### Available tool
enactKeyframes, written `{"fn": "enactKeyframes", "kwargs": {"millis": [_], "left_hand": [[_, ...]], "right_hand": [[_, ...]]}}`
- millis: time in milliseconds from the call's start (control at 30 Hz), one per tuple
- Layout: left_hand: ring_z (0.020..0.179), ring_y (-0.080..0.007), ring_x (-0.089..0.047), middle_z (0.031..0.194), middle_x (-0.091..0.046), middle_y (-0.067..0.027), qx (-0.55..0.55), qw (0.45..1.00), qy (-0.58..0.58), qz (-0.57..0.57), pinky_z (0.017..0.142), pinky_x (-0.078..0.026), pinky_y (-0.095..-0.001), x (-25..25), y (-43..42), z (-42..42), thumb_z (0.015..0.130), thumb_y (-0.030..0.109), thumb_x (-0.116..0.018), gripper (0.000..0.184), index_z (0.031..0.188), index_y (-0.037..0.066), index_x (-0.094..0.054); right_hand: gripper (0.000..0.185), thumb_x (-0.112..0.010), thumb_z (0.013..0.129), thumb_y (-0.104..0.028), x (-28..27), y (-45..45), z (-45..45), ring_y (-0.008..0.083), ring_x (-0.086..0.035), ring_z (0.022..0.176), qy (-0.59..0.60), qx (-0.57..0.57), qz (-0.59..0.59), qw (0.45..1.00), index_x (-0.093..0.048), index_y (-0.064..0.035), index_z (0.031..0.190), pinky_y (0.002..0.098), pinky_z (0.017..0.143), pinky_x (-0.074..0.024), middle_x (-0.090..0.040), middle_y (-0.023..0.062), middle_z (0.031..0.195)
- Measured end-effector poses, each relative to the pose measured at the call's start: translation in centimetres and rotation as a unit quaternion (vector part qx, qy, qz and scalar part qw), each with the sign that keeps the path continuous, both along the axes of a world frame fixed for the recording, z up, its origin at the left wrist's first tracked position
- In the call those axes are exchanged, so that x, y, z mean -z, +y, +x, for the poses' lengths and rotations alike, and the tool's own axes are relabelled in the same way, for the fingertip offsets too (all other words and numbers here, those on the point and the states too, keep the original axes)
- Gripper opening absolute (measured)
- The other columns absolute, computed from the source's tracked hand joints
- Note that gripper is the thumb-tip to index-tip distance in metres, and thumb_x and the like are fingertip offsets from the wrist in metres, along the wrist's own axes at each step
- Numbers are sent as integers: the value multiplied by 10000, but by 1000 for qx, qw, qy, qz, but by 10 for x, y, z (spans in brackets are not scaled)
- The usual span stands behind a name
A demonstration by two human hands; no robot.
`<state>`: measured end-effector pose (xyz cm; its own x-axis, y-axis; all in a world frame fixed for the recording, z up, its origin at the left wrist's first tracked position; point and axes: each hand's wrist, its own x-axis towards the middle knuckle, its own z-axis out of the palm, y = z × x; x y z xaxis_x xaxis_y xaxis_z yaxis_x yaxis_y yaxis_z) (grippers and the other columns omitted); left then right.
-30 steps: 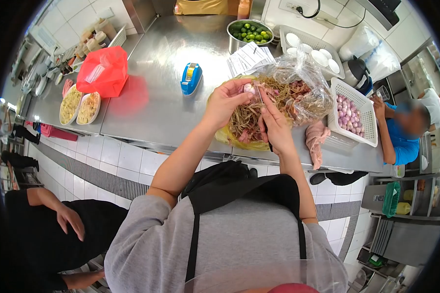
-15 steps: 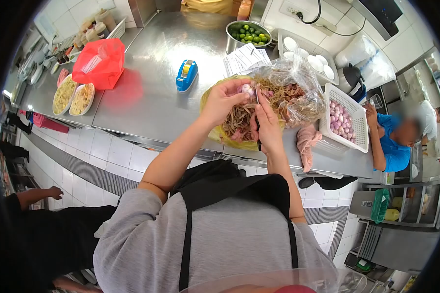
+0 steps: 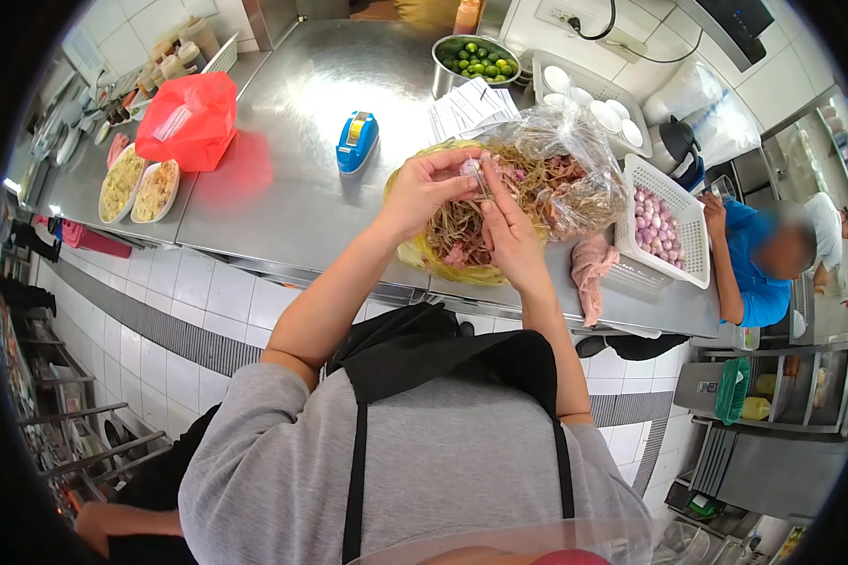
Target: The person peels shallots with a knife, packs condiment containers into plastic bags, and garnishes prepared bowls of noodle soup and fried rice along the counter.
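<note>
My left hand (image 3: 422, 196) pinches a small pale-purple shallot (image 3: 470, 168) between thumb and fingertips. Close against it, my right hand (image 3: 513, 234) is closed around a small knife (image 3: 485, 185), whose thin blade shows beside the shallot; the handle is hidden by the hand. Under both hands sits a yellow bag (image 3: 481, 274) full of dry stems and skins (image 3: 448, 224). A clear plastic bag (image 3: 589, 179) with more dried stalks and shallots lies against its right side. Farther right, a white basket (image 3: 695, 221) holds many purple shallots (image 3: 658, 229).
A blue tape dispenser (image 3: 356, 143), papers (image 3: 471, 111) and a pot of green limes (image 3: 481, 61) stand on the steel counter (image 3: 292, 122). A pink cloth (image 3: 592, 278) hangs near the front edge. At left are a red bag (image 3: 188, 122) and two food trays (image 3: 155, 193). A person in blue (image 3: 758, 264) is at right.
My right hand has turned and shifted up and left toward the shallot, and less of the knife shows. At the lower left, the person in black has moved down toward the edge of view.
</note>
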<state>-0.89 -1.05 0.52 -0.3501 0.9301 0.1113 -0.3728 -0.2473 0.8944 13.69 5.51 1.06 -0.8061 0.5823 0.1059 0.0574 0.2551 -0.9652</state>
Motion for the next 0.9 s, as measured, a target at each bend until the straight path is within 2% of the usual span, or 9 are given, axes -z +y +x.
{"fn": "enactKeyframes", "kwargs": {"millis": [200,267,400,467,700,767,800,867,900], "left_hand": [[789,-92,-571,924,-589,-55,-27,997,77,-4,718,-485,-202,-5,-1,9,771,-28,-569,383,1144,-27,-484],[805,-100,-573,936,-587,-63,-42,994,103,-8,717,-484,-205,-2,1,9,766,-28,-573,377,1133,-33,-489],[818,-117,-566,962,-572,-87,-42,999,2,17,738,-482,-237,2,4,3,756,-1,-601,360,1095,-48,-487],[826,-119,-565,966,-571,-92,-39,999,2,10,741,-482,-241,2,4,2,754,-3,-602,340,1073,-48,-494],[827,-121,-572,931,-583,-91,-63,995,82,-9,744,-483,-236,-1,4,8,750,-18,-601,318,1050,-54,-502],[829,-120,-573,926,-586,-92,-69,993,96,-8,743,-483,-235,-1,6,8,751,-22,-597,315,1050,-56,-503],[831,-120,-572,929,-587,-93,-67,991,115,-12,743,-484,-236,0,6,8,750,-23,-598,320,1054,-58,-505],[832,-120,-572,932,-587,-94,-67,989,134,-17,742,-484,-237,2,5,7,749,-25,-598,325,1058,-59,-506],[836,-123,-572,934,-588,-95,-60,990,129,-12,741,-484,-238,3,5,6,753,-19,-596,327,1066,-58,-507]], "right_hand": [[368,-411,896,-160,15,6,-8,72,-458,589,53,81,126,987,-392,-78,1254,209,571,-413,-516,62,1135],[361,-408,896,-145,7,4,-5,54,-423,547,21,59,-41,997,-398,-81,1251,196,522,-394,-541,59,1055],[383,-405,894,-126,-4,-1,0,36,-381,524,16,78,-177,981,-376,-101,1275,181,479,-363,-513,43,1112],[403,-403,895,-121,-4,-5,-2,29,-381,533,47,38,-78,995,-349,-104,1294,176,471,-358,-464,31,1184],[386,-401,897,-132,17,2,-7,32,-394,543,54,42,29,997,-362,-76,1277,176,482,-367,-394,28,1276],[345,-403,900,-149,18,-1,-11,34,-403,530,84,79,-49,992,-400,-64,1235,170,474,-357,-519,42,1086],[345,-403,900,-149,18,-1,-11,34,-403,530,85,79,-48,992,-400,-64,1235,170,474,-357,-519,42,1086],[302,-407,905,-188,14,-2,-12,42,-380,461,79,73,-110,988,-433,-81,1187,171,414,-324,-525,18,732],[302,-407,905,-188,11,-3,-10,42,-380,461,79,72,-110,988,-433,-81,1187,171,414,-324,-525,18,732]]}}
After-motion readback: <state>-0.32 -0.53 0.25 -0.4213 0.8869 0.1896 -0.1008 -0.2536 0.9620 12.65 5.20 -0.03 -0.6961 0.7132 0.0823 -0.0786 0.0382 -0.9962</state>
